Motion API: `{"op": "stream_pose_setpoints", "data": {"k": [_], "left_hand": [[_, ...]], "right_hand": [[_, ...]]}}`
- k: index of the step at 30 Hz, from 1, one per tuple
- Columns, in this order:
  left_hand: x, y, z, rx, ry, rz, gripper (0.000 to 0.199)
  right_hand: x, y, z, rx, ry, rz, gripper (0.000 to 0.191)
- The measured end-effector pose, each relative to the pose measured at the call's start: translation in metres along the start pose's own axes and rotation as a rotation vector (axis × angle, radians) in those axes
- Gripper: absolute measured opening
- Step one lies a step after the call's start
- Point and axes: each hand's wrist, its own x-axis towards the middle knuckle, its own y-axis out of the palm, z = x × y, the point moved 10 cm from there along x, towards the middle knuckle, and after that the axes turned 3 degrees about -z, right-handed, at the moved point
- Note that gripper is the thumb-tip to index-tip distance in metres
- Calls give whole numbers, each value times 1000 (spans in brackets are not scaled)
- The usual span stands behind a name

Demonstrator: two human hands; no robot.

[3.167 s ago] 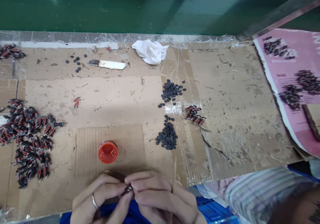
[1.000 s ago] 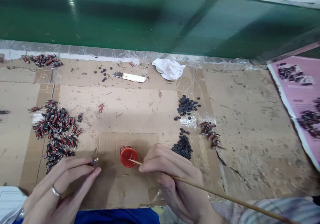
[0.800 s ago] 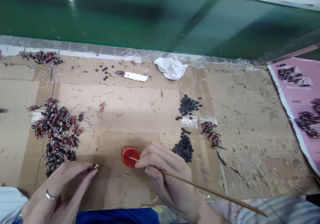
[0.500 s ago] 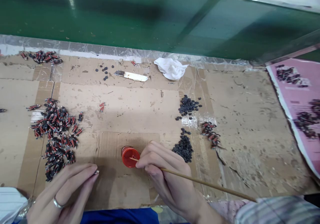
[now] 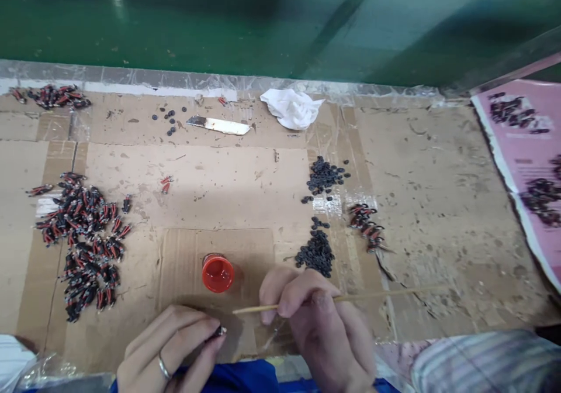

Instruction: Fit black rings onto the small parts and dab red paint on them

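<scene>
My left hand [image 5: 169, 349], with a ring on one finger, pinches a small dark part [image 5: 218, 332] at its fingertips near the bench's front edge. My right hand [image 5: 319, 328] grips a thin wooden stick [image 5: 350, 297] that lies almost level, its tip [image 5: 236, 310] pointing left, a short way from the small part. A small red cap of liquid [image 5: 217, 273] stands on the cardboard just above the stick's tip.
A big heap of red-and-black parts [image 5: 81, 241] lies at left, and a small heap [image 5: 367, 226] right of centre. Two piles of black rings [image 5: 316, 251] [image 5: 323, 176] sit mid-bench. A white rag [image 5: 291, 107], a blade [image 5: 218, 126] and a pink sheet [image 5: 521, 159] lie further off.
The stick's tip has left the red cap and swung down toward the small part. My left hand has moved right, toward the middle, with the part.
</scene>
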Motion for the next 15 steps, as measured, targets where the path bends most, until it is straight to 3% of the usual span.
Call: {"op": "stream_pose_setpoints", "data": {"k": [4, 15], "left_hand": [[3, 18, -5, 39, 32, 85, 16], [3, 20, -9, 114, 66, 89, 19]], "right_hand": [[-13, -2, -11, 28, 1, -66, 34], [-15, 2, -16, -25, -21, 0, 34]]}}
